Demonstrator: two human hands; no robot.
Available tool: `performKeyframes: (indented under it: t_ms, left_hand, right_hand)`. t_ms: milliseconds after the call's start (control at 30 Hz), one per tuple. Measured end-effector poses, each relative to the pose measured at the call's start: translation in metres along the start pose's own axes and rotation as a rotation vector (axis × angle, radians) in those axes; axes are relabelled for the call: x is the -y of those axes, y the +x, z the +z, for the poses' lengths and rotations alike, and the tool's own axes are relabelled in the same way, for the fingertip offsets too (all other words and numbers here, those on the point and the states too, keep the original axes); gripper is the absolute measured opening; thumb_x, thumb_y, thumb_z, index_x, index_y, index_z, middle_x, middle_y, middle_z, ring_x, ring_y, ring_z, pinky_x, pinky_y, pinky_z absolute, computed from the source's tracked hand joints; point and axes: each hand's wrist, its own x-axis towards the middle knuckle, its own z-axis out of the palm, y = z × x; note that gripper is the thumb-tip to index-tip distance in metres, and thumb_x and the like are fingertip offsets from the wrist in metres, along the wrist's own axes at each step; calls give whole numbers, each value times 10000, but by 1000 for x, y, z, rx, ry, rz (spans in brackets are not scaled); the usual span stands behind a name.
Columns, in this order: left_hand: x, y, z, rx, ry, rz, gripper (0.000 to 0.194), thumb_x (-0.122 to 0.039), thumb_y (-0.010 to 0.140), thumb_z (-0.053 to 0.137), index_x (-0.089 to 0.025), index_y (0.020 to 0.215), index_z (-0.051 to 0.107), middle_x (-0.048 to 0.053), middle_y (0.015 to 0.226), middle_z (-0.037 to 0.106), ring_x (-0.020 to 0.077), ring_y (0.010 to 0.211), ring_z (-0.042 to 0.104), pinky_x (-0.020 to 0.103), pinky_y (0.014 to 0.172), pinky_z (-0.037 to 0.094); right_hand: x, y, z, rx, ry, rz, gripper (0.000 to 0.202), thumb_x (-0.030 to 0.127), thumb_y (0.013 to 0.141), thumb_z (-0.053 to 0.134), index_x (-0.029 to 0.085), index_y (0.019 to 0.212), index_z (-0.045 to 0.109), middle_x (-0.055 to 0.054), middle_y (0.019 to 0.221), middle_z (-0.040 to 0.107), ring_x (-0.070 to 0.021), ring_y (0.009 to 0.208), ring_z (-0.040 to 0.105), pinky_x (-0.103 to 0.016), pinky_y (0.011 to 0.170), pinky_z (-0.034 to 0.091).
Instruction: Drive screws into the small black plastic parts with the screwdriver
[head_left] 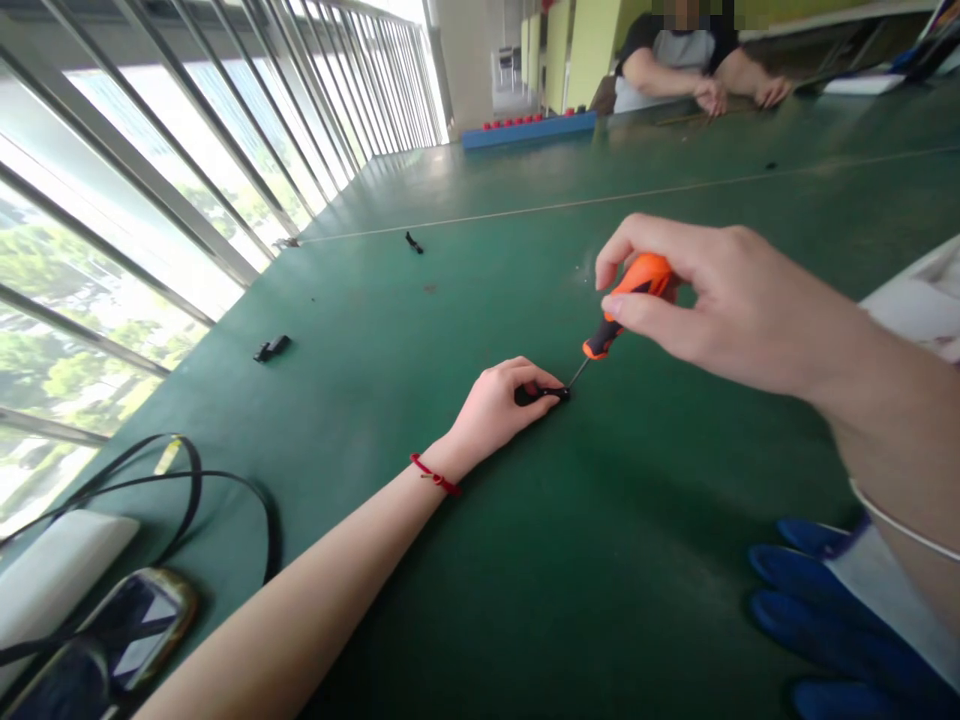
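Note:
My right hand point(697, 285) is closed around the orange and black handle of a screwdriver point(637, 285), which slants down to the left. The screwdriver's thin shaft meets the end of a small black part point(556, 393) on the green table. Thumb and fingers of my left hand point(506, 405) pinch that part against the tabletop, hiding much of it. Its exact kind cannot be made out. Two other small black pieces lie farther off: one point(272, 348) to the left, another point(414, 243) toward the back.
The green table point(480, 280) runs along a metal railing point(247, 120). At lower left are a phone point(142, 630), a white box point(67, 560) and a black cable point(232, 475). Blue-and-white gloves point(832, 610) lie at lower right. Across sits a person point(675, 70) near a blue strip with red knobs point(529, 131).

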Motion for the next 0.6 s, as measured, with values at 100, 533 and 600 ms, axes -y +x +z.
performKeyframes:
  t_ms: [100,533,600]
  left_hand:
    - [0,-1,1,-9,-4,12,184,-145,764,591,-179,901,708,25,882,647,113,757,581,235,728,483]
    - [0,-1,5,-87,4,-21,220,-117,717,622,-152,922,693,16,838,693,111,742,618,229,710,489]
    - [0,-1,5,-89,11,-17,214,-115,716,620,-156,913,692,14,839,694,110,740,617,228,706,490]
  right_hand:
    - [-1,-2,2,-4,-22,-8,241,416,856,473,235,726,564,32,509,426,-99,444,336,-276,499,255]
    - [3,21,-12,143,-234,38,263,440,840,481,260,725,634,25,483,373,-84,406,281,-283,448,232]
    - [1,24,-11,119,-229,7,168,396,785,573,248,834,636,22,610,523,-82,463,378,-272,483,273]
